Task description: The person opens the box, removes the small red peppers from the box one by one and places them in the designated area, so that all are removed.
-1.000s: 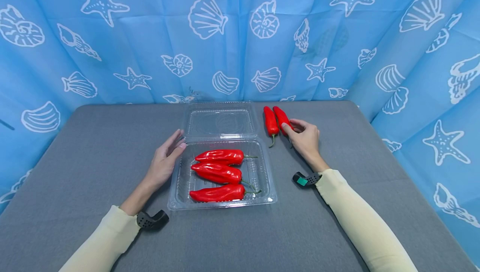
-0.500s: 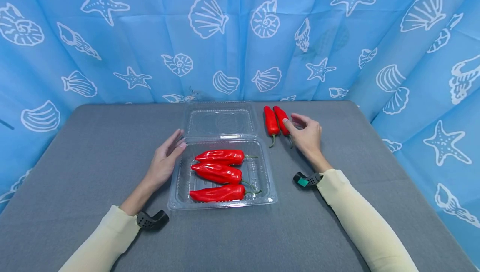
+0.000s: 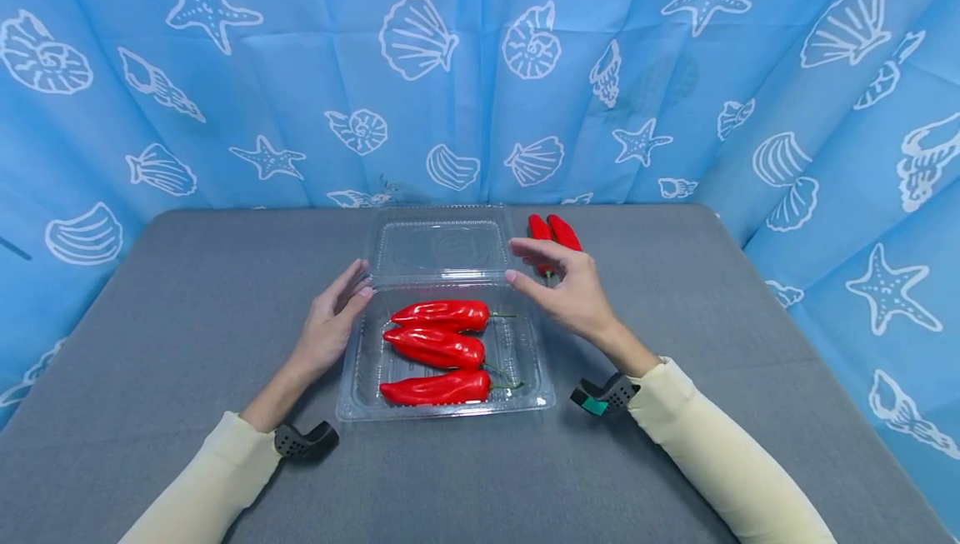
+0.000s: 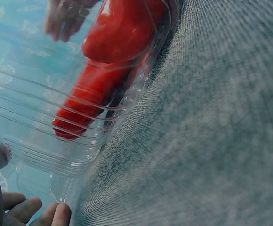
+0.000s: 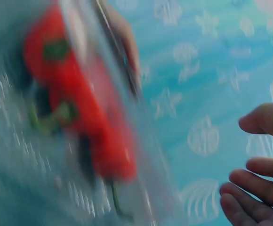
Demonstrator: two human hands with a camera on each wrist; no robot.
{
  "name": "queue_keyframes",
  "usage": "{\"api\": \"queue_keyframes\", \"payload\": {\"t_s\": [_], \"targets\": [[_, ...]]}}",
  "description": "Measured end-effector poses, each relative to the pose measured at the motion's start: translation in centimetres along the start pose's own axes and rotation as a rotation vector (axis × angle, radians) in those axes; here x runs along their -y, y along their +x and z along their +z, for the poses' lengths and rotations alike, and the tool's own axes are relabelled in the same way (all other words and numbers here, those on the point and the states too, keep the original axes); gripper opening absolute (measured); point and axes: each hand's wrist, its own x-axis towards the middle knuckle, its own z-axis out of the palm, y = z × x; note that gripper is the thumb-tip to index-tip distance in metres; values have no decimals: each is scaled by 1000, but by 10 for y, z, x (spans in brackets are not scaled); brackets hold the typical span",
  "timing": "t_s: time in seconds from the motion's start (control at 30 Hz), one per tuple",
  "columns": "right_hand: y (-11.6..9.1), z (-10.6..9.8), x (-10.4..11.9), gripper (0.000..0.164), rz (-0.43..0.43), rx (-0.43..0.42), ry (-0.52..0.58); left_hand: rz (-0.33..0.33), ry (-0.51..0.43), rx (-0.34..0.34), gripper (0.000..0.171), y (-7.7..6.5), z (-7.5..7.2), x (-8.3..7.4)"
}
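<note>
Three red peppers (image 3: 435, 347) with green stems lie side by side in the lower tray of a clear plastic clamshell box (image 3: 542, 398). My left hand (image 3: 330, 323) is at the box's left side, its extended fingertips right at the rim near the hinge. My right hand (image 3: 566, 286) hovers by the box's right back corner, fingers extended and thumb apart, with nothing between them. Partly hidden behind it, two more red peppers (image 3: 564, 232) lie on the table. In the right wrist view the spread fingers (image 5: 254, 188) of that hand show beside the blurred box.
The box's transparent lid (image 3: 442, 244) is folded back flat toward the far edge of the grey cloth-covered table (image 3: 225, 294). A blue curtain (image 3: 480, 77) with white sea shapes hangs right behind the table.
My right hand has left the right-hand loose pepper and moved left to the box's corner, carrying nothing. That pepper stays beside the other one. The left hand has not visibly moved.
</note>
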Motion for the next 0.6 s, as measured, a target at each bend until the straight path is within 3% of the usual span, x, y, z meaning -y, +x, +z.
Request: {"api": "queue_keyframes", "payload": {"t_s": [0.3, 0.6], "targets": [[-25, 31, 37, 47, -119, 426, 113, -13, 5, 3, 60, -1, 1, -2], [-34, 48, 37, 47, -195, 672, 22, -22, 2, -7, 59, 0, 1, -2]]}}
